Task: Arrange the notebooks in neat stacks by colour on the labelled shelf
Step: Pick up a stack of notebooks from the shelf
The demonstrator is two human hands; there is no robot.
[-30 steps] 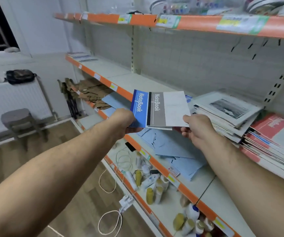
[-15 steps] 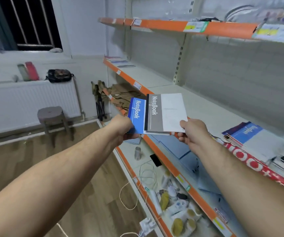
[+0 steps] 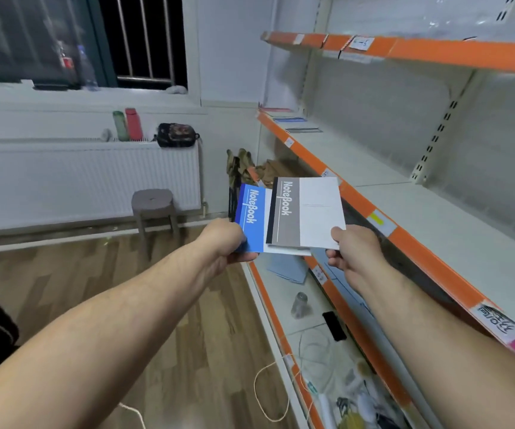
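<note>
In the middle of the frame, held out in the air just off the orange front edge of the shelf [image 3: 406,239], are two thin notebooks. The left hand [image 3: 228,243] grips the lower left corner of the blue notebook [image 3: 251,218]. The right hand [image 3: 353,252] pinches the lower right corner of the grey notebook [image 3: 305,212], thumb on top, and this one overlaps the blue one's white half.

From where I stand, the job now looks like parting the pair by colour. I'd slide the grey one clear sideways rather than lift it, since covers this thin bend easily. Each should be laid flat, spine the same way as its fellows and edges square to the shelf lip. The small flat stacks [image 3: 293,122] at the shelf's far end, upper middle of the frame, seem to be the target. Their colours appear to be red, blue and grey, though they are blurred.

Both covers are smooth, slightly glossy card: a coloured band with white lettering beside a plain white panel, and the grey one has a dark bound spine. The shelf board is matt pale metal, flat and bare near the hands.
</note>
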